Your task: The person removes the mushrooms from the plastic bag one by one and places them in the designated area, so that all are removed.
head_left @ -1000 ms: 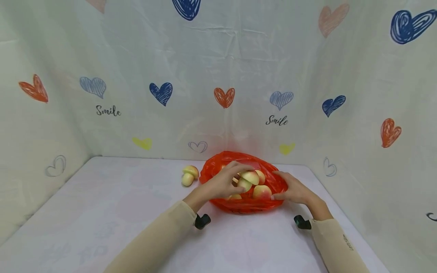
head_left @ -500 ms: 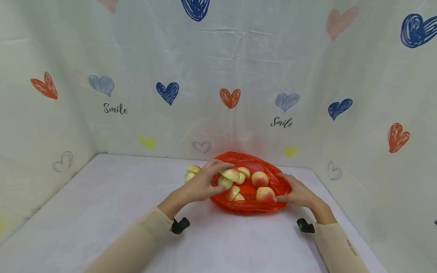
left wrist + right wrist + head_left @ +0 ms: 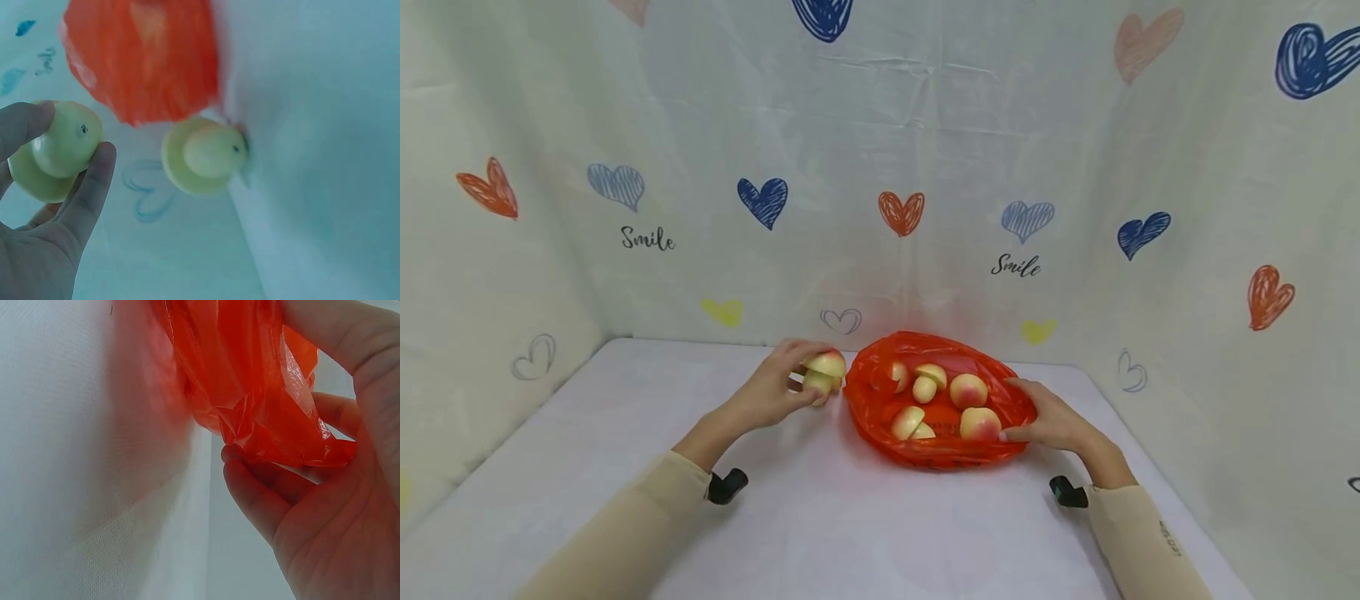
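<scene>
My left hand [image 3: 767,390] pinches a mushroom [image 3: 829,363] with a pale yellow-green stem and a cap blushed red, held just left of the red plastic bag [image 3: 955,455]. Beyond it in the left wrist view is a second mushroom [image 3: 209,153], standing by itself outside the bag; in the head view the held one largely hides it. The bag lies with its mouth spread wide, and several similar mushrooms [image 3: 929,380] are inside. At the bag's right side my right hand [image 3: 1051,417] grips its rim, and the right wrist view shows crumpled film between thumb and fingers.
A table with a white cover [image 3: 910,533] carries everything. Behind and at both sides hangs a white curtain [image 3: 820,125] printed with hearts, close to the table's back edge. A small black device [image 3: 727,487] is worn at each wrist.
My left hand has carried the mushroom leftward out of the bag, to beside the mushroom on the table. My right hand has stayed on the bag's rim.
</scene>
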`<control>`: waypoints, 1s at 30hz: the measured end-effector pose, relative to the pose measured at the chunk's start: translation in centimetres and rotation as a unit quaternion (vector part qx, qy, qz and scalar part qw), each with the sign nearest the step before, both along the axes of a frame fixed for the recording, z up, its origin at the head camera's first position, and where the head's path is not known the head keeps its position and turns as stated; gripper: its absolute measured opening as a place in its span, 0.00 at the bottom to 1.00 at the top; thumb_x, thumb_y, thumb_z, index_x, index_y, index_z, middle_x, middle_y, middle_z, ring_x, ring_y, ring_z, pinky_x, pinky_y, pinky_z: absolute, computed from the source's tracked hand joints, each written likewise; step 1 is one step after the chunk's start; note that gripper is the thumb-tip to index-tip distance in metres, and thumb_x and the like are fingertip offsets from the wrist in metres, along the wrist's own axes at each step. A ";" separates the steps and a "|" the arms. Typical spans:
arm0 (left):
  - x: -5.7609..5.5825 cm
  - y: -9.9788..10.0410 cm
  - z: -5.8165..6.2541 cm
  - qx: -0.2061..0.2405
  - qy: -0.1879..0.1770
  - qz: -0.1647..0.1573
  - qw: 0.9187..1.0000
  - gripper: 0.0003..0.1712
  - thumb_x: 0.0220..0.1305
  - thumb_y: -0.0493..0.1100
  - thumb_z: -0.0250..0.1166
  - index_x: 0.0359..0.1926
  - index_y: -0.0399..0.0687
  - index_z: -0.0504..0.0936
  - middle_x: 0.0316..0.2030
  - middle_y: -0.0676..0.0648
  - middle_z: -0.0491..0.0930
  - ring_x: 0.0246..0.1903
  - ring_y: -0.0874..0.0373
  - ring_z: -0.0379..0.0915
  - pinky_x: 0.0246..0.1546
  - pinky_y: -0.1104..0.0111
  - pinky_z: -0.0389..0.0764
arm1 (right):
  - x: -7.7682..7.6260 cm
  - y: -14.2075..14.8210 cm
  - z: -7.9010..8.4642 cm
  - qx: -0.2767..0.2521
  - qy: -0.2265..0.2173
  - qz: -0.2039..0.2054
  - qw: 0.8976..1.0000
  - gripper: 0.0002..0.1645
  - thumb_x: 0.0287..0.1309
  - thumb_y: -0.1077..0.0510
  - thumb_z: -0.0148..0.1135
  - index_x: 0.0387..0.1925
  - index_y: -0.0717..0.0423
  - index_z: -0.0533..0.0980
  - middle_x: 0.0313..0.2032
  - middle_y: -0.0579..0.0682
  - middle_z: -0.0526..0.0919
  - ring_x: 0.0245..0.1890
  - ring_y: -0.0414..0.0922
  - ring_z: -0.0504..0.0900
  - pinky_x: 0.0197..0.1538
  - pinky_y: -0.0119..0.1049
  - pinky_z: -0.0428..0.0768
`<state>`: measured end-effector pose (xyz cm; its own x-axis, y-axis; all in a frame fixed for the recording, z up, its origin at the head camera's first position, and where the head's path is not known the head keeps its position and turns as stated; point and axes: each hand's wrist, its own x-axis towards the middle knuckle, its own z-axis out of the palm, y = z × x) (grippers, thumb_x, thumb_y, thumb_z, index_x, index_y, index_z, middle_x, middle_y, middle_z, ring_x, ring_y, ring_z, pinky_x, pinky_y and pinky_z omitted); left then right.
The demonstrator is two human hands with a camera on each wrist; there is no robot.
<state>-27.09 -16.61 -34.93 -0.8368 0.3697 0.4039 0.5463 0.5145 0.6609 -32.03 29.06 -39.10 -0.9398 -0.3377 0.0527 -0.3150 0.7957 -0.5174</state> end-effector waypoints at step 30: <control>-4.6 -6.0 -4.2 -0.075 -0.005 0.072 0.995 0.35 0.53 0.33 0.69 0.63 0.36 0.68 0.52 0.33 0.68 0.45 0.44 0.71 0.44 0.53 0.77 | -0.1 -0.1 0.0 -0.001 -0.007 -0.010 1.000 0.62 0.33 0.34 0.76 0.69 0.50 0.58 0.65 0.58 0.63 0.62 0.60 0.63 0.46 0.54 0.80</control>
